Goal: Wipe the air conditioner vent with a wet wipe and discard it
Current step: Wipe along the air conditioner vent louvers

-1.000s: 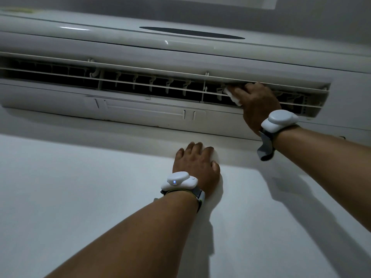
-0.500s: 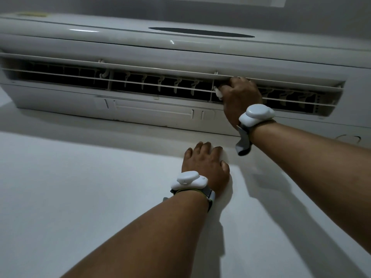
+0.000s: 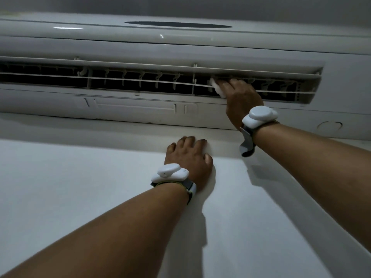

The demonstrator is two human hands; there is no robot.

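A white wall-mounted air conditioner [image 3: 180,43] fills the upper part of the view, its long dark vent [image 3: 140,81] crossed by thin white louvre slats. My right hand [image 3: 241,99] is at the vent's right part, fingers reaching in between the slats and holding a bunched white wet wipe [image 3: 217,88] against them. Most of the wipe is hidden under the fingers. My left hand [image 3: 190,155] lies flat with spread fingers on the white wall just below the unit.
The bare white wall [image 3: 80,187] stretches below and to the left. A closed lower flap panel [image 3: 136,106] sits under the vent. Both wrists carry white strapped devices.
My right hand has slid the wipe leftward along the vent slats over the last second. The left hand has stayed pressed on the wall while the view shifted slightly.
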